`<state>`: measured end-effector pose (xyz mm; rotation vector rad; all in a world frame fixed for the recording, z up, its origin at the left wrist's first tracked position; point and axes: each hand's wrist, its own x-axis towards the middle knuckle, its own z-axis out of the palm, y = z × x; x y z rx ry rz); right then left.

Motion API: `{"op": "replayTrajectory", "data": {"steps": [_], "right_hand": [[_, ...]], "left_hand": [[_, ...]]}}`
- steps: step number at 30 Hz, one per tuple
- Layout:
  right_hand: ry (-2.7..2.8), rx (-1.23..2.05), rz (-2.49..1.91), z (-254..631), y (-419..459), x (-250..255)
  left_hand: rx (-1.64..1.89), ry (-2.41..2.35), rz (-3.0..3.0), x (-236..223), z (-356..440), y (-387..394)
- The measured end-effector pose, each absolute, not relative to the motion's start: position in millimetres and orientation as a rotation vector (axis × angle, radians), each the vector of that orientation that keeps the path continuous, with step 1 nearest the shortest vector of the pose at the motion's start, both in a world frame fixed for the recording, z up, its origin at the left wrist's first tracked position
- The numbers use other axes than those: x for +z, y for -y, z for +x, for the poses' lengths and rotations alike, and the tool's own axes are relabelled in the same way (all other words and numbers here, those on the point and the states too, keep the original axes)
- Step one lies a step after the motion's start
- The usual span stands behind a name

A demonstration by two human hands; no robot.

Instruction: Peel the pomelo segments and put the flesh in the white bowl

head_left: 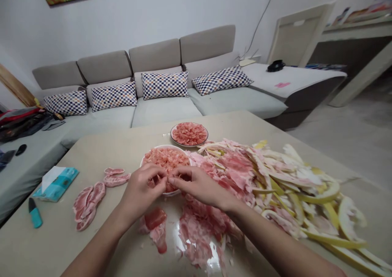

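The left hand (143, 187) and right hand (199, 185) pinch their fingertips shut, on what I can't tell, over pink bits (167, 157) in the white bowl (172, 194), where a bumped rim could spill some onto the torn peels (202, 224) nearby.

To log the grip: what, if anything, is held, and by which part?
It cannot be told: left hand and right hand meet at the fingertips over the white bowl of pomelo pulp; any piece between is too small to tell.

Checkered pillows (165, 84) line the gray sofa (154, 56).
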<state>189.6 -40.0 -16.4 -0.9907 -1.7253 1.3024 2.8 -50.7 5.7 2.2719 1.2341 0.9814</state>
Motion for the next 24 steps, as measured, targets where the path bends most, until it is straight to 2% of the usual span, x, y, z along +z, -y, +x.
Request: {"op": "replayTrajectory", "data": {"steps": [7,10,12,16,18,21,24], "right_hand": [[1.501,1.585,-1.005,190,41,-15],[1.488,1.541,-1.039,195,38,-11],[1.562,1.398,-1.055,199,35,-10],[1.724,0.903,-1.095,202,25,-16],[1.742,0.771,-1.108,202,21,-22],[1.767,0.770,-1.114,205,18,-27],[1.761,0.926,-1.068,212,18,-24]], "left_hand": [[1.006,-1.226,2.346,5,1,48],[1.098,-1.315,2.386,11,-10,44],[1.114,-1.347,2.382,12,-13,43],[0.787,-1.269,2.427,-3,11,56],[0.605,-1.153,2.515,-19,33,68],[0.485,-1.039,2.646,-43,60,85],[0.322,-0.984,2.638,-57,68,93]]}}
